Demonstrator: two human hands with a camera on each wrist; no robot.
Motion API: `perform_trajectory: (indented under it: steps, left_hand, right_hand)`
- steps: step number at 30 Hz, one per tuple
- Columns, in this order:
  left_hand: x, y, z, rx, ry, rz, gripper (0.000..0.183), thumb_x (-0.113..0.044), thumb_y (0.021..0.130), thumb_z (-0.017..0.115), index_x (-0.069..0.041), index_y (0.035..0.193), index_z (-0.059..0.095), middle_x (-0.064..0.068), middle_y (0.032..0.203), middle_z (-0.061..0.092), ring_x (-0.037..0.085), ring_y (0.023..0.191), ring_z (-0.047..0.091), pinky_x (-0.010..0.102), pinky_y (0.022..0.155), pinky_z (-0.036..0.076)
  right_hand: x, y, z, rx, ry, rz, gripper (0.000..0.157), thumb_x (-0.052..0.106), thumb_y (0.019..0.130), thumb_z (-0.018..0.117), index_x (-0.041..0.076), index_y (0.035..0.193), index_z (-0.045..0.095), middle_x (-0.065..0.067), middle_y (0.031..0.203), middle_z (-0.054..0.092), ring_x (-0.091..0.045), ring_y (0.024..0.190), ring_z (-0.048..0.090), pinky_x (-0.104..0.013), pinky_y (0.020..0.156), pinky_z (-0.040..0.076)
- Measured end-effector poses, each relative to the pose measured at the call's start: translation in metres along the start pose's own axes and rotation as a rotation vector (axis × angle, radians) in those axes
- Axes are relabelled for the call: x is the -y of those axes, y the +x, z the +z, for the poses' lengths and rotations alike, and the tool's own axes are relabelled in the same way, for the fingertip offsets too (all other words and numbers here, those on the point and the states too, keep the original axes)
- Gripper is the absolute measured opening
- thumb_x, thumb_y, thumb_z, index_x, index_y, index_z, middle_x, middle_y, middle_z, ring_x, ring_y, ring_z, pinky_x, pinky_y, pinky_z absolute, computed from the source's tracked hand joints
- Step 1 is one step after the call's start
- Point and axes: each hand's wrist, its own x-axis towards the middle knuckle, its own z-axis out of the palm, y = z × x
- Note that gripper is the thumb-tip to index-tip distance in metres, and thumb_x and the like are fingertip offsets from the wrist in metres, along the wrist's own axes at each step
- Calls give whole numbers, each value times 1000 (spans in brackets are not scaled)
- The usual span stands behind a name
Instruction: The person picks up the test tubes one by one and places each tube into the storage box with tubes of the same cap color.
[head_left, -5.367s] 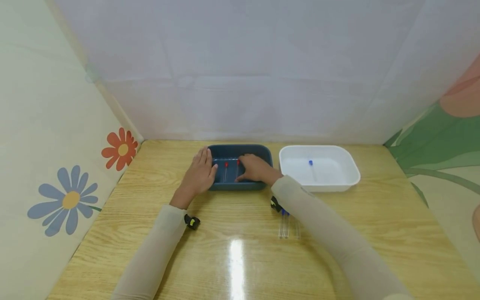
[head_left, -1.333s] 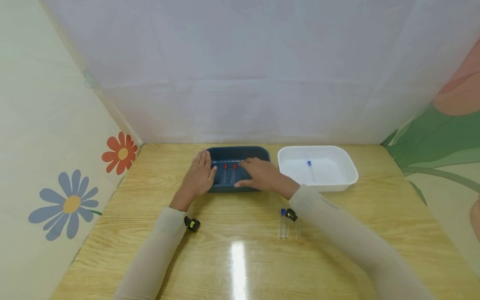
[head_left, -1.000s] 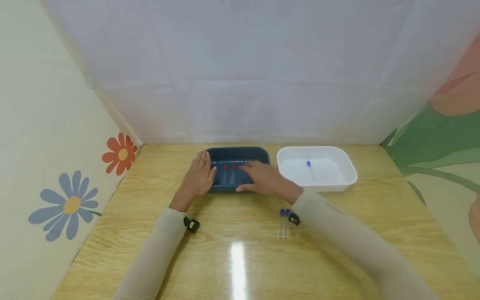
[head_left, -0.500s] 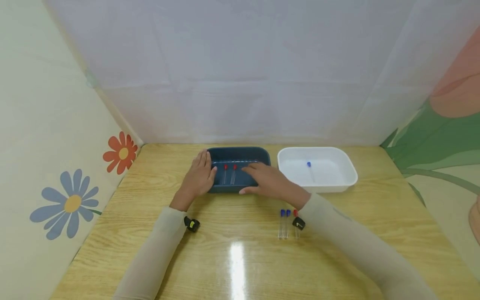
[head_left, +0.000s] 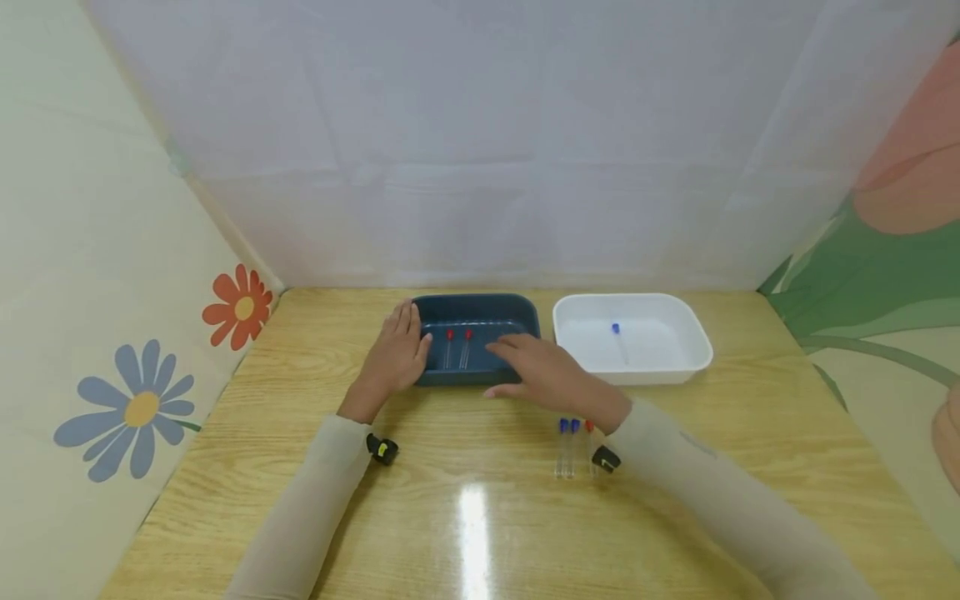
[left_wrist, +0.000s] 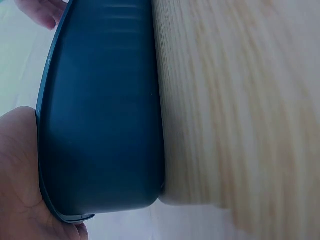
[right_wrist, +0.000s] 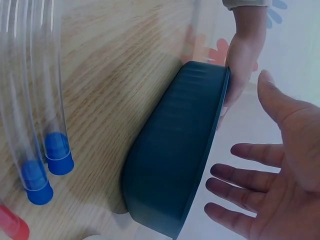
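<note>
left hand [head_left: 393,354] is lying along the left end of the dark tub [head_left: 480,307], fingers straight and together, thumb on the tub side. left wrist view has its palm right up against the rim. right hand [head_left: 543,372] hangs by the front right corner of that tub, fingers loosely spread and thumb well away from them, and the right wrist view puts it apart from the tub.

in the dark tub there are two red tubes [head_left: 448,352] lying side by side with a bit of a gap, caps at the far end. the white tub [head_left: 630,377] sits just to the right, and a lone blue tube [head_left: 621,343] lies in it, cap away from the person, clear body kinda hard to make out on the white.

nearer the person, on the wood table [head_left: 420,517], a pair of blue tubes [head_left: 563,450] lie close together, can't tell if they touch. third red tube [head_left: 589,427] is just right of them, partly hidden by the black gadget [head_left: 606,458] on the right wrist. white sheet [head_left: 450,167] behind it all.
</note>
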Motion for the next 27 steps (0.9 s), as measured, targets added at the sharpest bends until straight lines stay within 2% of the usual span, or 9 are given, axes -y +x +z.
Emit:
perform_trajectory:
  steps: [12,27]
  left_hand:
    - [1,0,1,2,-8,4,64,-35,104,21,8,147,1,23,155,-5,36,142,-3,47,114,3]
    - [2,0,1,-11,7,14,64,-34,104,21,10,147,3,25,154,-1,38,142,1,48,114,4]
  right_hand:
    - [1,-17,0,5,11,5,76,61,83,58,11,140,46,-14,139,47,-28,126,46,-43,98,42]
    - [-1,-38,1,-19,6,19,76,63,83,56,13,139,47,-12,138,48,-28,123,48,-43,93,46]
